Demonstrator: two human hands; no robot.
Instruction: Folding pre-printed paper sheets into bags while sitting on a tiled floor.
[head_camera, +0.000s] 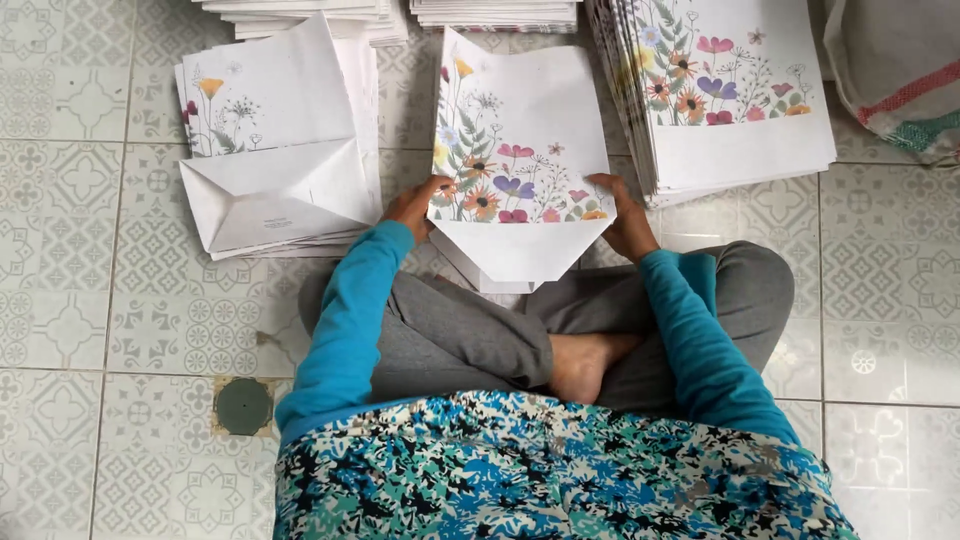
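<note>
I sit cross-legged on a tiled floor. A white paper sheet with printed flowers (520, 150) lies in front of my knees, its lower part folded into a downward point. My left hand (413, 207) grips its left edge and my right hand (627, 215) grips its right edge. Both arms wear teal sleeves.
A pile of folded flowered papers (275, 160) lies at the left. A tall stack of flat flowered sheets (730, 90) stands at the right. More white stacks (495, 12) sit at the top edge. A woven sack (895, 70) is at top right, a round floor drain (243, 405) at lower left.
</note>
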